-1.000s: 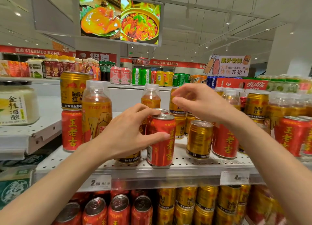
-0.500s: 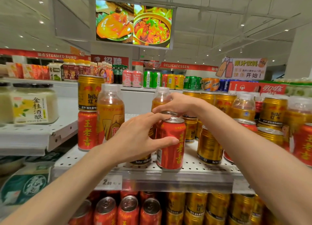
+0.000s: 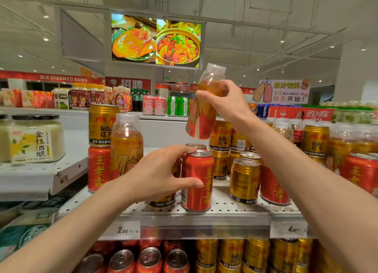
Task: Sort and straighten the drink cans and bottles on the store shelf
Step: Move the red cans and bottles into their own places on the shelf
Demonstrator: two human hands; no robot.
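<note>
My right hand (image 3: 226, 103) grips an amber drink bottle (image 3: 201, 117) by its shoulder and holds it tilted in the air above the shelf. My left hand (image 3: 157, 172) is wrapped around a red can (image 3: 197, 182) that stands upright near the front of the white perforated shelf (image 3: 225, 209). A gold can (image 3: 163, 201) is partly hidden behind my left hand. Another amber bottle (image 3: 126, 143) stands at the left beside a gold can (image 3: 101, 124) stacked on a red can (image 3: 98, 168).
Gold cans (image 3: 244, 180) and red cans (image 3: 274, 188) stand mixed to the right, with more bottles and cans (image 3: 315, 141) behind. The shelf below holds rows of red and gold cans (image 3: 204, 256). A jar (image 3: 33, 138) sits on the neighbouring shelf at left.
My right hand took hold of the bottle standing behind the red can and lifted it up off the shelf. My left hand stayed on the red can.
</note>
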